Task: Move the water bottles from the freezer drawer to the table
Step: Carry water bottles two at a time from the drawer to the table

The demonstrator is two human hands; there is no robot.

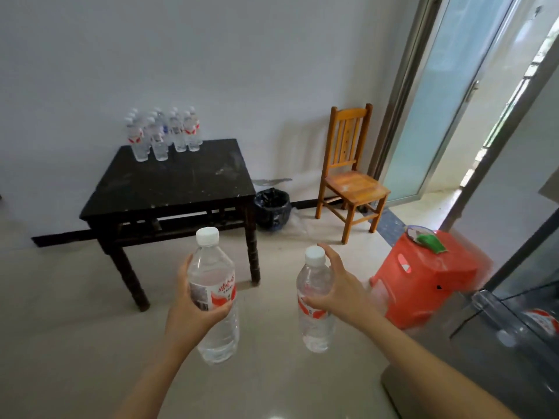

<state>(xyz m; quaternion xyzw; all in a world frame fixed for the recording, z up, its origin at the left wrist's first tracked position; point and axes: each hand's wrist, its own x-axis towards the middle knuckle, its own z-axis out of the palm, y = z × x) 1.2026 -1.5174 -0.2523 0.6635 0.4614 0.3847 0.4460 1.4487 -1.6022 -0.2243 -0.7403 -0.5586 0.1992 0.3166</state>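
My left hand [193, 309] grips a clear water bottle [215, 297] with a white cap and red-and-white label, held upright over the floor. My right hand [335, 288] holds a second, similar water bottle [316, 303] upright by its upper body. Ahead stands a dark square table [181, 182] against the wall. Several water bottles [163, 134] stand clustered at its far left corner. The freezer drawer [526, 316] shows at the lower right edge, with a red-labelled bottle partly visible inside.
A black-lined waste bin [272, 208] sits right of the table. A wooden chair [351, 173] stands by the wall. An orange plastic stool [423, 273] with a green item on top is near my right hand. A glass door [447, 95] is open at right.
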